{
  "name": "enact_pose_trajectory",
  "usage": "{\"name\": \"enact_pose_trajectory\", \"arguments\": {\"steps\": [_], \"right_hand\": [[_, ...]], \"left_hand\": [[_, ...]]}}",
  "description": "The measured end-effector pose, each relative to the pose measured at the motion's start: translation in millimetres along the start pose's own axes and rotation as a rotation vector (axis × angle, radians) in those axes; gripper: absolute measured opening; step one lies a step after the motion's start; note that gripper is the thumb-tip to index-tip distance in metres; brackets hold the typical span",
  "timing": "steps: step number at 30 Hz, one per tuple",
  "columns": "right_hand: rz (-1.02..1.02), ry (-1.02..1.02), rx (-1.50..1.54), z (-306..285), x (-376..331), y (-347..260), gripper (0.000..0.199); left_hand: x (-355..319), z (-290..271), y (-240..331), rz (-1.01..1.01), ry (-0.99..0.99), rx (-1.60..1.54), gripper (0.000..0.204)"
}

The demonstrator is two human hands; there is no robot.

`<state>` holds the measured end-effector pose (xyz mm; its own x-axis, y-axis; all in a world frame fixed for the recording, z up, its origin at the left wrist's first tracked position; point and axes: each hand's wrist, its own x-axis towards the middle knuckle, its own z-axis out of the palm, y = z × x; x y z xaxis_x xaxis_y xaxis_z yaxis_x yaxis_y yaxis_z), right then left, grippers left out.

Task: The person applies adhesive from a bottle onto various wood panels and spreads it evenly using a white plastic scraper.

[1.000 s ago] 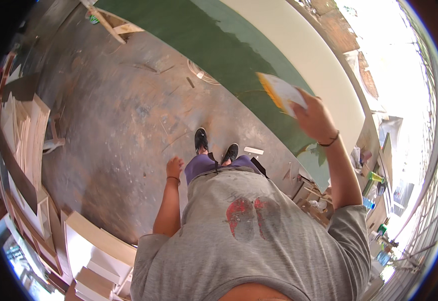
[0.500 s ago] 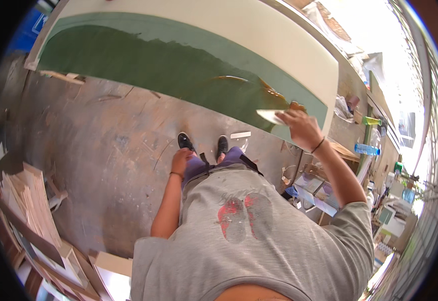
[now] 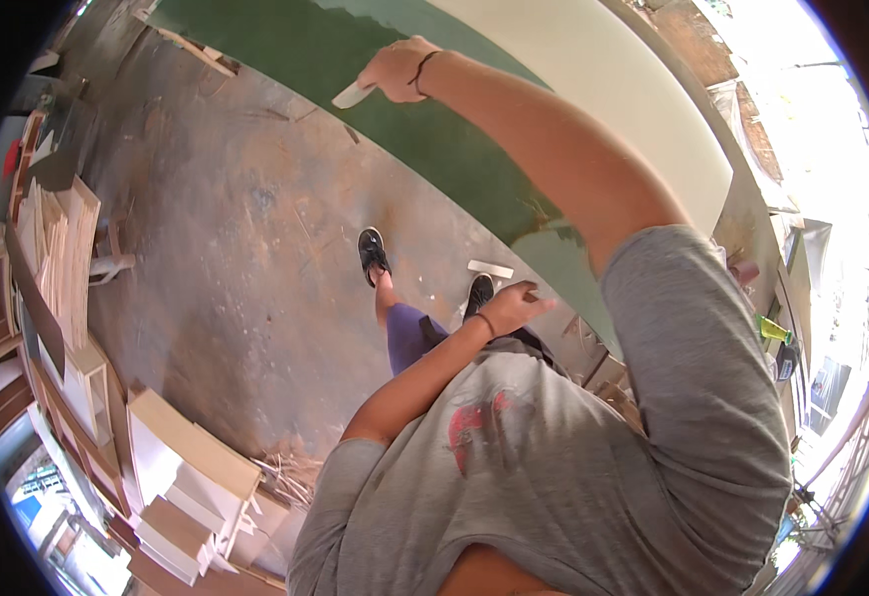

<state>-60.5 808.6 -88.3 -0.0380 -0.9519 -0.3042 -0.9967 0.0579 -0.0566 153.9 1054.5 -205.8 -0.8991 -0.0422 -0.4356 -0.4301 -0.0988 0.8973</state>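
Observation:
My right hand (image 3: 401, 70) grips a flat, whitish spreader (image 3: 353, 95) at the near edge of a long panel. A glossy dark green band (image 3: 474, 159) runs along the panel's near side, and its far side is a cream-white surface (image 3: 603, 79). My right forearm reaches across the panel and hides part of it. An amber-brown wet patch (image 3: 546, 209) shows on the green near my forearm. In front of my waist hovers my left hand (image 3: 516, 308), its fingers apart and holding nothing, close to the panel's edge.
On the stained floor (image 3: 216, 228) lies a small white strip (image 3: 491, 268) beside my shoe. Stacked boards (image 3: 57, 258) stand at the left, with more boards and white pieces (image 3: 191, 477) at the lower left. A green bottle (image 3: 774, 331) is at the right.
My right hand has swept the spreader far to the left along the green band. My left hand has shifted right, across my waist. My body has turned and one foot has stepped.

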Motion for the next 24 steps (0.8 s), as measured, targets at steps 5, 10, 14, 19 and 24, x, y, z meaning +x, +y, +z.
{"name": "enact_pose_trajectory", "arguments": {"steps": [5, 10, 14, 19, 24], "right_hand": [[-0.037, -0.16, -0.03, 5.7, -100.5, 11.5, 0.053], [-0.002, -0.113, 0.048, 47.2, -203.8, 43.0, 0.052], [0.101, -0.13, 0.125, 53.0, -281.9, 35.7, 0.048], [0.335, -0.123, 0.173, 55.7, -320.0, 6.8, 0.034], [0.22, -0.09, 0.185, 64.9, -280.4, -63.9, 0.025]], "left_hand": [[12.7, 61.9, 12.2, -0.014, 0.024, -0.24, 0.046], [7.6, 77.1, 23.5, -0.17, 0.095, -0.434, 0.039], [0.7, 83.2, 31.1, -0.213, 0.105, -0.438, 0.038], [2.4, 89.5, 35.9, -0.291, -0.027, -0.444, 0.042], [10.7, 105.1, 10.7, -0.256, 0.063, -0.498, 0.027]]}}
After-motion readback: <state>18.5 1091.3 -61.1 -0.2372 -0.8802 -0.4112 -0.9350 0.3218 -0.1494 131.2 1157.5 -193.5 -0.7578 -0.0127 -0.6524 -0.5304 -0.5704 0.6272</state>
